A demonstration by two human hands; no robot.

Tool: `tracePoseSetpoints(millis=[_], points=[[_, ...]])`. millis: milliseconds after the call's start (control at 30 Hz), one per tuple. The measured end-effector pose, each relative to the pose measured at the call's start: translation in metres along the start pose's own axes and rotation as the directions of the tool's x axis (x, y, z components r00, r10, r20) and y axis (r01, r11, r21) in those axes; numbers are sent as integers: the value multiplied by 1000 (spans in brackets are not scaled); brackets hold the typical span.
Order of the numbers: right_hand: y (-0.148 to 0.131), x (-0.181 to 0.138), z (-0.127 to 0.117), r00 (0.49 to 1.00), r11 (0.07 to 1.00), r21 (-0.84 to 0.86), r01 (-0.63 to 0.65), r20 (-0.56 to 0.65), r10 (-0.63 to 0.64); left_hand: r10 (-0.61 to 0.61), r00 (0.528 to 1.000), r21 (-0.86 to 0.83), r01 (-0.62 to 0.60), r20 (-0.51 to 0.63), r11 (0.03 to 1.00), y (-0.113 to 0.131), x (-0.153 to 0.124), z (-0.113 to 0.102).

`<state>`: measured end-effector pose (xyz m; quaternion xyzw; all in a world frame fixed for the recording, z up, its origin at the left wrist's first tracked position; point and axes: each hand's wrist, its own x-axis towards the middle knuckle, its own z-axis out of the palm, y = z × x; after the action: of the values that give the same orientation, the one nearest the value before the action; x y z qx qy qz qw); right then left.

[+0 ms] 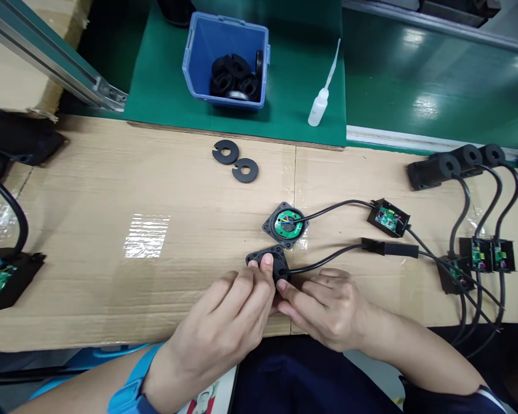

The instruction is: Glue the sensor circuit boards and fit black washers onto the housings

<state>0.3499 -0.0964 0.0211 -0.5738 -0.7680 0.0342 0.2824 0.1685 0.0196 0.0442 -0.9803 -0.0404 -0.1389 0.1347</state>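
Note:
My left hand [235, 302] presses its thumb and fingertips onto a black square housing [259, 253] near the table's front edge. From the other side my right hand [323, 305] pinches the housing's near right edge between thumb and fingers. A black cable runs out of it to a narrow black box [399, 249] on the right. Just beyond lies a second square housing with a round green circuit board [286, 223] facing up. Its cable leads to an open black box holding a green board [391, 218]. My fingers hide much of the held housing.
Two slotted black rings [235, 161] lie beyond the housings. A blue bin [227, 103] of black parts and a white dropper bottle [318, 109] stand on the green mat [285, 123]. Cabled black cylinders [435, 171] line the right; more black parts [21, 138] sit left.

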Motion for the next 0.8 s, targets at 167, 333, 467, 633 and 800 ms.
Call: tracePoseSetpoints(millis=[167,333,467,633,800], points=[[0,-2,1,999,1000,-13,-9,-33,9,91,996,98,-89,-20,991,2,-7,4],[2,-8,4,999,999,-31,-11,-35,10,-16,998,-241,-1,-68,971,-16,-17,17],[2,-8,4,999,999,-54,-5,-34,4,-220,975,-525,177,-20,832,-26,-23,29],[1,-6,3,1000,997,-71,-1,-24,0,-351,935,-653,299,53,696,-23,-25,36],[1,-5,3,1000,998,-70,-1,-11,0,-253,966,-695,222,60,684,-28,-21,38]])
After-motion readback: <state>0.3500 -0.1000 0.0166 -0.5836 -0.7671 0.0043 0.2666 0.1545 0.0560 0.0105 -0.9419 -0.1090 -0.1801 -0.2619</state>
